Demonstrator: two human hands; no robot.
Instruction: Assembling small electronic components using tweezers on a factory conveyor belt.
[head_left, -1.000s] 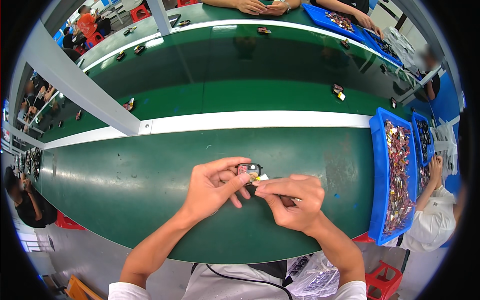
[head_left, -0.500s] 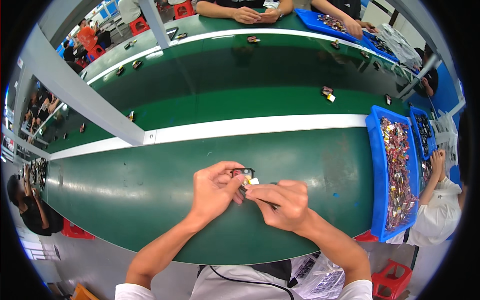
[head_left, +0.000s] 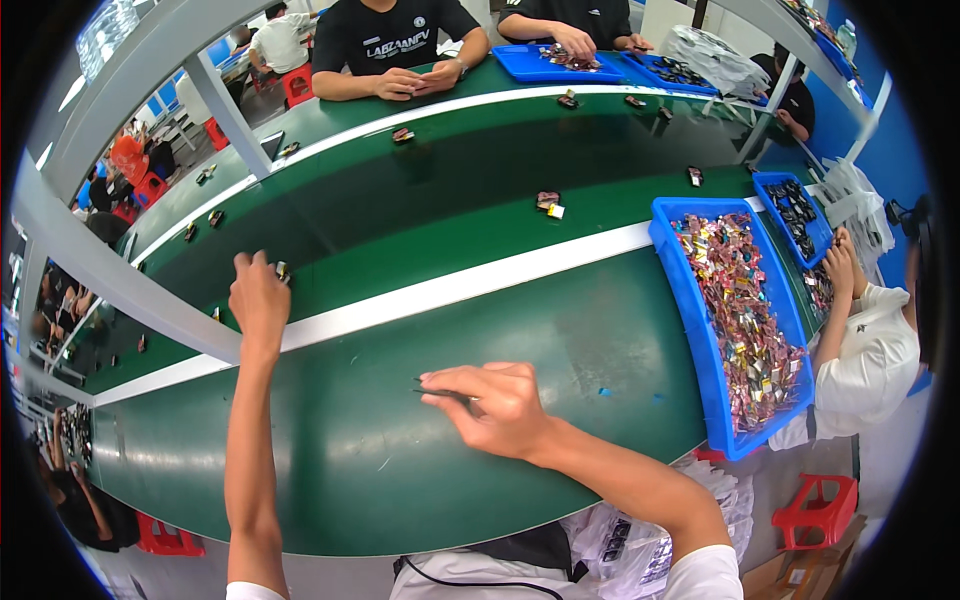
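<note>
The left hand [head_left: 258,302] had moved out across the long white rail [head_left: 450,287] since the earlier frame, where both hands had met around a small black-rimmed device; that piece no longer lay between them. The right hand [head_left: 505,408] stayed over the smooth dark-green worktable [head_left: 330,470], and the view had swung with the head.

The step in hand looked like placing a finished piece on the glossy green strip [head_left: 400,235] beyond the rail, though a pick-up could not be ruled out. If it was a placing, the next move called for the left fingers to lift clear without nudging the piece; if a pick-up, for a light pinch on its edges.

A small dark electronic device with a pale patch [head_left: 283,272] sat just right of the left fingertips, well to the left of and beyond the right hand. The left fingers were bent downward, and whether they gripped it or had let go could not be told. The right hand was closed around thin black metal tweezers [head_left: 430,390], their tips slightly parted and pointing leftward, touching nothing. Right of that hand stood a deep blue plastic tray [head_left: 690,335].
</note>
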